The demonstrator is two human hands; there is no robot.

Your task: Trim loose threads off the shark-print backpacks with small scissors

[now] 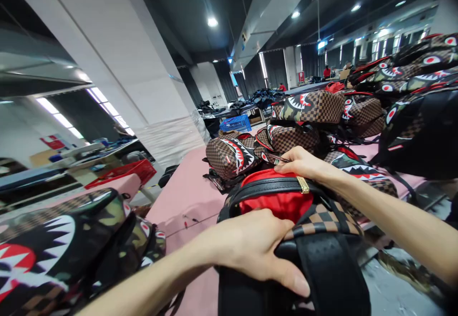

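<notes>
Close before me, at the near side of the pink desk, stands the backpack, its mouth gaping. My left hand straddles the near rim, thumb spread outside, other fingers partly hidden; my right hand pinches at the far rim, exactly on what I can't tell. I'd expect it light and floppy, slick inside, firmest by the padded black strap. Thin red lining, smooth checkered panel, hard gold plate; beyond, rounded shark-mouthed backpacks, then a rigid blue crate.
</notes>
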